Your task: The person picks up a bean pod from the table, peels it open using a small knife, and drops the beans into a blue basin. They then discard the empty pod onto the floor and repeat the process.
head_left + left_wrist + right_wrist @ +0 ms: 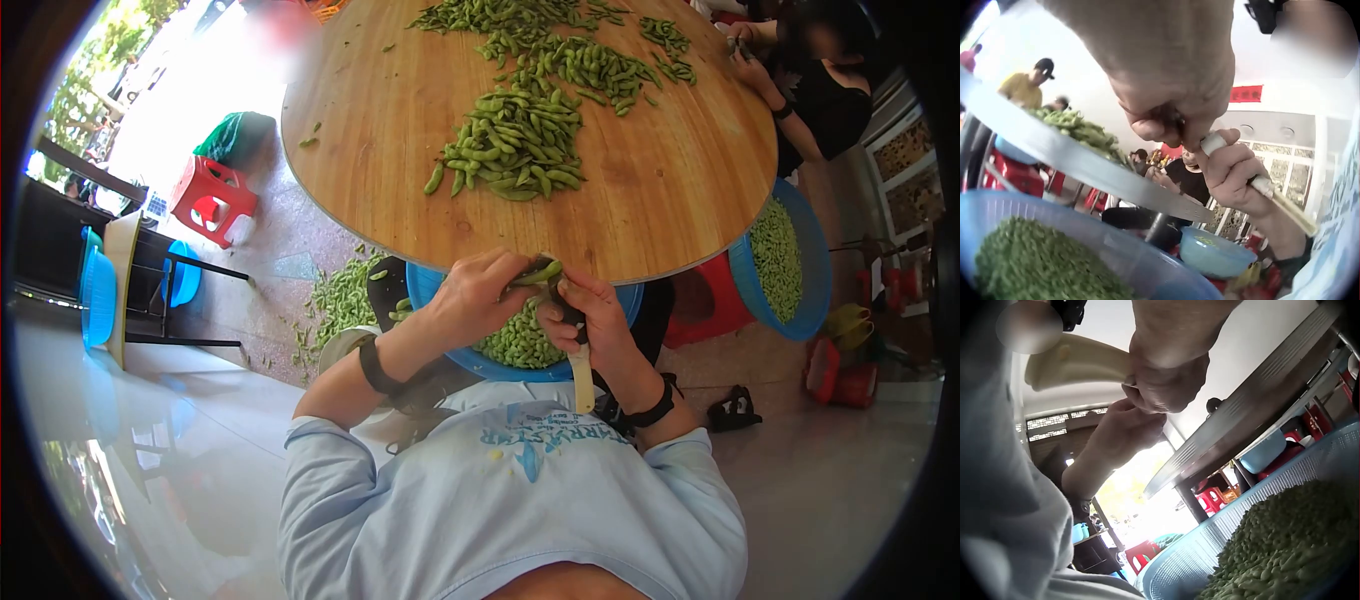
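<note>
My left hand [478, 295] pinches a green soybean pod [542, 273] over the basket, at the table's near edge. Close against it, my right hand [600, 312] holds a tool with a flat cream-coloured handle [582, 382], which sticks out below the fist toward the shirt. A white band [1213, 144] shows near the right fingertips in the left wrist view; the fingers hide the tool's working end. Below both hands sits a blue basket [1188, 559] with a heap of shelled green beans [520, 342]. Unshelled pods [515, 145] lie piled on the table ahead.
The round wooden table [350, 140] fills the space ahead. Another blue basin [815, 290] of beans stands at its right, near a seated person [830, 100]. Loose pods [345, 295] litter the floor at left. A red stool [215, 200] stands farther left.
</note>
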`<state>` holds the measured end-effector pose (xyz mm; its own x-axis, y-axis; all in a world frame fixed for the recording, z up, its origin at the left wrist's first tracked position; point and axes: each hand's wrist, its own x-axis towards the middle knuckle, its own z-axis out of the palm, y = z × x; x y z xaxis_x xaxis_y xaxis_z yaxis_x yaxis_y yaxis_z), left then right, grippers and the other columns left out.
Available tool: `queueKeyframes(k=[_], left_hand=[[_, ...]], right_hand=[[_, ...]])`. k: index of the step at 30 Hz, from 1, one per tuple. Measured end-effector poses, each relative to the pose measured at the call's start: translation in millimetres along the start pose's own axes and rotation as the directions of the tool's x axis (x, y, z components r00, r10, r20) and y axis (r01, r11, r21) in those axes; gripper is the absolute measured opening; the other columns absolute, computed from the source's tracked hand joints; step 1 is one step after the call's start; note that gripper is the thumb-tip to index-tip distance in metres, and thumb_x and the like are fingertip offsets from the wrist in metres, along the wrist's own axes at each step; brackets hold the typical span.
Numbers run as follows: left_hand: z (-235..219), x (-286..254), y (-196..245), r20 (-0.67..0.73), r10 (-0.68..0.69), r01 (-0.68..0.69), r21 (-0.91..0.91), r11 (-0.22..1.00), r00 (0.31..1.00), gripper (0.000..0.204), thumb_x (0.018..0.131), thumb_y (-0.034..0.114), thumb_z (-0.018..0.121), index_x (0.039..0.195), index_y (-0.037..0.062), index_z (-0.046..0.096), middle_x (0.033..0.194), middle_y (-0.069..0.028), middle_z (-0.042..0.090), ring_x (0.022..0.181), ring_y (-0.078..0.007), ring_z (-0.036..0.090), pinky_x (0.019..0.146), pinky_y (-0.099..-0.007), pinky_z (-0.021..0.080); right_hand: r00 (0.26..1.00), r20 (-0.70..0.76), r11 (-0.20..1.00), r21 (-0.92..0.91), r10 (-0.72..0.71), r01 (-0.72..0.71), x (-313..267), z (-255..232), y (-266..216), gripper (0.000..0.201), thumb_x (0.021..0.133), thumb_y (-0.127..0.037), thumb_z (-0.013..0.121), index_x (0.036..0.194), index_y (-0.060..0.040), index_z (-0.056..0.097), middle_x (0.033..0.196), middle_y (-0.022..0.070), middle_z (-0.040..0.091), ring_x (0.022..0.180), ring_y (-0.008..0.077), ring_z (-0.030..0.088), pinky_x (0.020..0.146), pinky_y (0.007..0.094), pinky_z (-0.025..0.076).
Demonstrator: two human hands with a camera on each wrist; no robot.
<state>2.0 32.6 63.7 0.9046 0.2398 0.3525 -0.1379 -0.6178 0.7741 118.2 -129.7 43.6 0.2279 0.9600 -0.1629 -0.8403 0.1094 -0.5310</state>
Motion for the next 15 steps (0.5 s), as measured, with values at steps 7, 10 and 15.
queueKeyframes(k=[7,10,15], left_hand=[[-4.2,0.3,10.4,0.127,-0.331,0.355,-0.374,0.857,0.935,0.019,0.088,0.011,0.063,0.100,-0.0037,0.063,0.069,0.0002,0.058,0.061,-0.0066,0.052,0.051,-0.0239,0.041],[-10.9,5.9,21.8,0.334,-0.567,0.645,-0.543,0.537,0.753,0.018,0.092,0.012,0.057,0.100,-0.0036,0.063,0.066,0.0026,0.055,0.060,-0.0046,0.051,0.050,-0.0207,0.038],[9.4,-4.9,17.2,0.131,-0.335,0.357,-0.216,0.909,0.933,0.017,0.089,0.009,0.055,0.100,-0.0030,0.061,0.068,-0.0118,0.059,0.061,-0.0231,0.057,0.053,-0.0320,0.044]], right_hand=[[0.999,0.027,0.999,-0.045,-0.021,0.023,2.8,-1.5,2.1,0.024,0.098,-0.018,0.047,0.115,-0.0029,0.055,0.075,0.0075,0.052,0.050,0.0082,0.042,0.039,0.0201,0.036],[0.999,-0.020,0.991,-0.130,-0.044,0.042,1.0,1.7,-1.0,0.024,0.098,-0.015,0.047,0.117,-0.0024,0.054,0.074,0.0070,0.053,0.049,0.0077,0.042,0.039,0.0196,0.034],[0.947,-0.115,0.663,-0.739,-0.301,0.121,2.9,1.0,6.5,0.032,0.092,-0.009,0.054,0.122,0.0031,0.050,0.082,0.0098,0.059,0.056,0.0128,0.053,0.049,0.0235,0.042]])
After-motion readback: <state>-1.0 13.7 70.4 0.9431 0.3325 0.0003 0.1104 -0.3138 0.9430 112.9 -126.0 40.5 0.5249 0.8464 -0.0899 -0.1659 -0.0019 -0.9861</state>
